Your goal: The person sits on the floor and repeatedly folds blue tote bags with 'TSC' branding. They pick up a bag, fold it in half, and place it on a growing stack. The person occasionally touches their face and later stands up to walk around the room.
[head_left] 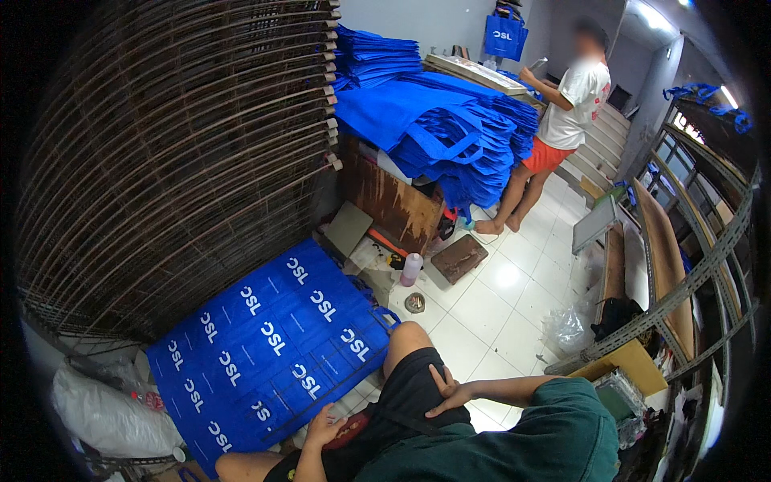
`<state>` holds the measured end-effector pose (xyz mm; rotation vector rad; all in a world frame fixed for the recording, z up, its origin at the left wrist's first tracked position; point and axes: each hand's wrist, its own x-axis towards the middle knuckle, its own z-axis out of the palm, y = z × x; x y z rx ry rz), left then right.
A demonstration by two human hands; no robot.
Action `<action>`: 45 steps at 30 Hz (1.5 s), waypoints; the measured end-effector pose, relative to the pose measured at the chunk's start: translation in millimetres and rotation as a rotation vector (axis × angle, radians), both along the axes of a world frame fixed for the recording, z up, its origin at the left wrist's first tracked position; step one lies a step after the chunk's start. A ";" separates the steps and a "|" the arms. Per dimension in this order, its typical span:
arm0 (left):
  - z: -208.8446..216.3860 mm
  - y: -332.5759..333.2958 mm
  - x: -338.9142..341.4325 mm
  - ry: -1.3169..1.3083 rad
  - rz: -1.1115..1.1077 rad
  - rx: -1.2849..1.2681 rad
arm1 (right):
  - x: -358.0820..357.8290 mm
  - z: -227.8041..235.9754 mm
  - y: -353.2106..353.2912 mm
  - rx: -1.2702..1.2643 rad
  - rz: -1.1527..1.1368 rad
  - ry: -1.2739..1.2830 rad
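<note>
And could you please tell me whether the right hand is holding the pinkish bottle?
No, the right hand rests on the black shorts, while the pinkish bottle stands apart on the tiled floor.

Left hand (324, 427) seems loosely cupped; right hand (451, 394) rests splayed on the thigh (408, 376).

Large blue fabric sheet (253, 349), white-printed, lies spread; bare left hand (324, 427), fingers loosely curled, is near it. Bare right hand (450, 395), fingers spread, rests on black cloth shorts (408, 395). Beyond: translucent bottle of pink liquid (411, 271); heaped blue fabric bags (474, 132).
</note>
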<state>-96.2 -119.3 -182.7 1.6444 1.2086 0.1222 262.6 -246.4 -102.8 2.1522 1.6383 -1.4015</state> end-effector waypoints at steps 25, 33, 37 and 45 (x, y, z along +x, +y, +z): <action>-8.0 0.6 -0.2 -0.025 0.027 -0.032 | -1.1 19.0 6.5 -0.073 0.021 -0.003; 18.9 1.5 3.4 -0.084 0.014 -0.013 | -3.9 30.9 5.6 -0.110 0.022 0.008; 18.1 1.1 3.5 -0.036 0.018 -0.034 | -6.6 41.3 9.4 -0.139 0.021 0.031; 3.4 1.6 0.9 -0.026 0.018 -0.041 | -17.7 84.3 20.7 -0.297 -0.034 0.159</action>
